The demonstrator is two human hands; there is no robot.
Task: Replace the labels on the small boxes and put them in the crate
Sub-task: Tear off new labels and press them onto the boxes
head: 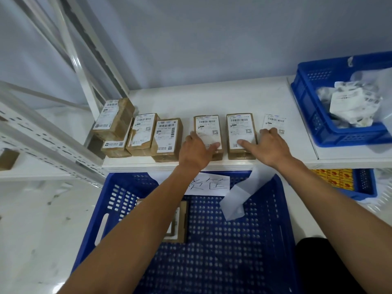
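Several small brown boxes with white labels lie in a row on the white shelf [212, 98]. My left hand [196, 150] rests on one middle box [209, 128], its fingers spread over the lower part of the label. My right hand [270, 145] lies beside the neighbouring box [240, 132], with the thumb pressing that box's label. A loose label [274, 122] lies flat on the shelf just beyond my right hand. Below the shelf stands a big blue crate [265, 230]; one box [178, 221] lies in it, partly hidden by my left forearm.
White backing strip [235, 200] hangs into the big crate near a handwritten paper sign [210, 185]. A blue crate [314, 115] at the right holds crumpled labels. Further boxes [114, 122] are stacked at the shelf's left end beside the rack upright [84, 81]. A lower crate [364, 183] holds yellow packs.
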